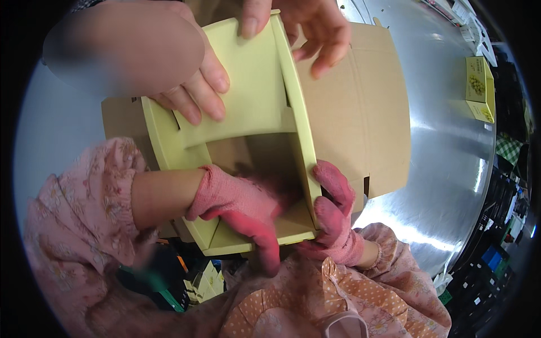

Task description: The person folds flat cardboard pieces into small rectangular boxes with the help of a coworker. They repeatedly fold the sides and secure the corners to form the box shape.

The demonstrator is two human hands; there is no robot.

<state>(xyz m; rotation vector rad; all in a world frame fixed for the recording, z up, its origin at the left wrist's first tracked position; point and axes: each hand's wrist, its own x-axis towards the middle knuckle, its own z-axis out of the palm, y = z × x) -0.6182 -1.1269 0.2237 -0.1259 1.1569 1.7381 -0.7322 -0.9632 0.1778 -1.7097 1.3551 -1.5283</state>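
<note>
Head view: the left hand (236,205), gloved in pink, is pressed inside the green box (253,101), its fingertips clamped over the near flap. The right hand (333,217) is closed on the box's right wall. Another person's bare hands (197,84) partly hide the far flap. A small box (480,87) is seen at the steel table's (445,169) far right edge.

Held yellow-green carton (248,96); probably another (480,87) far right.

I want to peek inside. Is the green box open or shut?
Open. The green box has its flaps spread and a dark hollow shows in the middle. The left hand reaches into it. No contents are visible there.
</note>
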